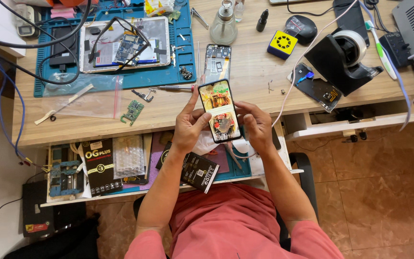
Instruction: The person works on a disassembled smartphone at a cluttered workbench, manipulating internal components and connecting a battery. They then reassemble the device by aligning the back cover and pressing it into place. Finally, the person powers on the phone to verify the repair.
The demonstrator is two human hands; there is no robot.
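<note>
A smartphone (220,109) with a lit, colourful screen is held over the front edge of the wooden desk (245,72). My left hand (189,125) grips its left side, thumb resting on the lower part of the screen. My right hand (256,125) holds its right side, fingers curled against the edge. Just beyond the phone lies an opened phone frame (216,61) with bare electronics showing.
A blue repair mat (183,38) carries an opened tablet (125,44). A green circuit board (132,111), a glass bottle (224,25), a yellow box (282,44) and a black tape dispenser (343,56) stand around. An open drawer (135,163) below holds packets and tools.
</note>
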